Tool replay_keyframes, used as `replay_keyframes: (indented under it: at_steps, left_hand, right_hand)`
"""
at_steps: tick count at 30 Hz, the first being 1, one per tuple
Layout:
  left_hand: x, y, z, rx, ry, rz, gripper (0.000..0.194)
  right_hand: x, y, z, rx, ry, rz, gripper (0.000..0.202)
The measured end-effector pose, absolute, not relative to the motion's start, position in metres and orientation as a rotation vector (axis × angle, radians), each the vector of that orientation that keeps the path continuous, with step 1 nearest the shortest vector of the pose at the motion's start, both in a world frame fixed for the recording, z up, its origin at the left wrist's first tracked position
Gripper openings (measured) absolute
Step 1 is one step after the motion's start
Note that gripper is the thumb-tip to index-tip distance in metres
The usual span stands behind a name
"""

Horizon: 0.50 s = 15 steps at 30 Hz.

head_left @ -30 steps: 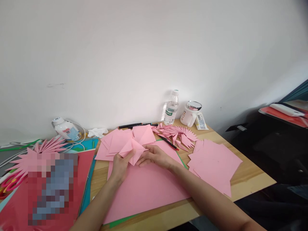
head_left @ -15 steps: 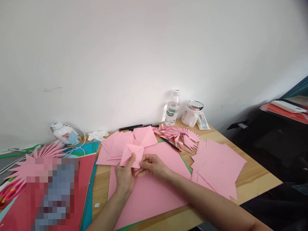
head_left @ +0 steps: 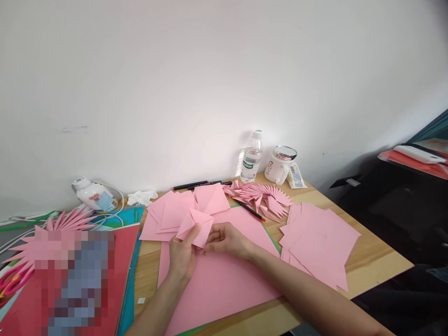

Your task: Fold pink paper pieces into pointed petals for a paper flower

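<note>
A creased pink paper square (head_left: 204, 220) is held up above a large pink sheet (head_left: 224, 284). My left hand (head_left: 184, 252) pinches it from the lower left, thumb on its face and the other fingers behind. At its lower right edge is my right hand (head_left: 226, 240), fingers curled and closed near the paper; whether they grip it is hard to make out. Just behind lie several loose pink squares (head_left: 175, 210). Another pile of pink squares (head_left: 322, 238) spreads over the right of the table.
Folded pink fans (head_left: 266, 196), a red-tipped pen (head_left: 252, 211), a water bottle (head_left: 251, 158) and a lidded mug (head_left: 279, 165) stand or lie behind. At left are a white bottle (head_left: 94, 195), a red sheet (head_left: 122, 256) and pink scissors (head_left: 16, 280).
The held paper has turned slightly and shifted a little to the right. My right hand has moved slightly up and right at the paper's edge.
</note>
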<state>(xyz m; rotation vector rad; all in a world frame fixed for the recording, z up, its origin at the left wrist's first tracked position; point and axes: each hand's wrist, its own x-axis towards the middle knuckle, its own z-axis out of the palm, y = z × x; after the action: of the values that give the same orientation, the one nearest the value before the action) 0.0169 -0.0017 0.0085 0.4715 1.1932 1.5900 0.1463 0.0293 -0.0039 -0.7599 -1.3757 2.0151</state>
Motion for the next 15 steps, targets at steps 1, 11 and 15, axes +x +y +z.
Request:
replay_keyframes:
  at_steps: [1, 11, 15]
  left_hand:
    - [0.016, -0.002, 0.007, 0.502, 1.198, 1.552, 0.029]
    - [0.008, -0.001, 0.001, 0.865, 1.296, 1.336, 0.049]
    - [0.005, 0.000, 0.006, 0.840, 1.207, 1.359, 0.040]
  right_hand:
    - [0.147, 0.031, -0.005, -0.802, -1.345, 1.981, 0.034]
    - [0.150, 0.040, -0.004, -1.006, -1.231, 1.627, 0.033]
    - [0.153, 0.041, -0.002, -1.029, -1.288, 1.522, 0.028]
